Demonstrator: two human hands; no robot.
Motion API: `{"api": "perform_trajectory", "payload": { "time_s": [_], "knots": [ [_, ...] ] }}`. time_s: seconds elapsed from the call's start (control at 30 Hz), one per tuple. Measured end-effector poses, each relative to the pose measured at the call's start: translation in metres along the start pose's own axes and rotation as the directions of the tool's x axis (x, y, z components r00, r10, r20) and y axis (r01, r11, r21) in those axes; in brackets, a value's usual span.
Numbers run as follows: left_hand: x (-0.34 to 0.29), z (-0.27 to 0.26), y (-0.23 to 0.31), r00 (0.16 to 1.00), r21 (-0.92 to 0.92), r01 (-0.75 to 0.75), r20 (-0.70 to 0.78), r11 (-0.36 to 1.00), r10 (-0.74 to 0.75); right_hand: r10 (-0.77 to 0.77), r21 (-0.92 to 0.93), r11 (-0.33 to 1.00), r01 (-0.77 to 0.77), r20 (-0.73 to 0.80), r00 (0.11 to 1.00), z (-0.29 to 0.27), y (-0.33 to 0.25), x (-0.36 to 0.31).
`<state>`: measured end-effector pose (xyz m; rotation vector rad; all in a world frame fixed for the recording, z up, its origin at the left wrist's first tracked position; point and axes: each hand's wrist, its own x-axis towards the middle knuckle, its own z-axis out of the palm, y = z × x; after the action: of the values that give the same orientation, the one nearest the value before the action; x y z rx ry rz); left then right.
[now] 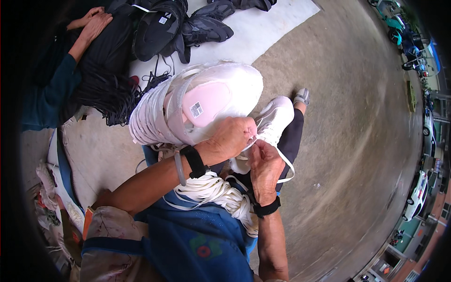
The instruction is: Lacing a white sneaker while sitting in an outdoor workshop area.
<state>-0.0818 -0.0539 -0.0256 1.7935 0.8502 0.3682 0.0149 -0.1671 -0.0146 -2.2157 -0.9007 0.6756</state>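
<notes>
A white sneaker rests over my legs, its toe pointing away from me. Both hands are closed at its lacing, close together. In the fingertips of my left hand a white shoelace is pinched near the eyelets. My right hand pinches the same lace just beside it, and a loop of it hangs out to the right. On the blue apron in my lap lies a thick bundle of white laces. The exact eyelet is hidden behind my fingers.
Left of the sneaker stands a stack of white shoes with pink insoles. Black shoes lie on a white sheet beyond it. Another person's hands rest at far left, near black laces. Parked vehicles line the right side.
</notes>
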Motion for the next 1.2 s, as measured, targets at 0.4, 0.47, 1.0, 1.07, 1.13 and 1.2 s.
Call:
{"api": "perform_trajectory", "payload": {
  "time_s": [0.4,0.47,1.0,1.07,1.13,1.2],
  "knots": [
    [-0.007,-0.004,0.006,0.988,0.191,-0.154,0.043,0.969,0.149,-0.132,0.025,0.991,0.132,0.001,0.991,0.001,0.002,0.004],
    [-0.007,-0.006,0.010,0.988,0.201,-0.154,0.033,0.967,0.150,-0.212,-0.013,0.977,0.211,-0.059,0.976,0.001,0.001,0.003],
    [-0.005,-0.010,0.016,0.992,0.236,-0.123,0.030,0.964,0.119,-0.260,-0.107,0.962,0.252,-0.070,0.963,0.003,0.002,0.006],
    [-0.005,-0.011,0.017,0.991,0.231,-0.132,0.028,0.964,0.130,-0.272,-0.081,0.961,0.266,-0.077,0.959,0.004,0.002,0.005],
    [-0.003,-0.010,0.017,0.990,0.225,-0.142,0.024,0.964,0.140,-0.277,-0.074,0.960,0.271,-0.085,0.957,0.005,0.002,0.005],
    [-0.002,-0.007,0.015,0.992,0.266,-0.128,0.038,0.955,0.122,-0.283,-0.067,0.958,0.277,-0.095,0.955,0.004,0.001,0.006]
  ]
}}
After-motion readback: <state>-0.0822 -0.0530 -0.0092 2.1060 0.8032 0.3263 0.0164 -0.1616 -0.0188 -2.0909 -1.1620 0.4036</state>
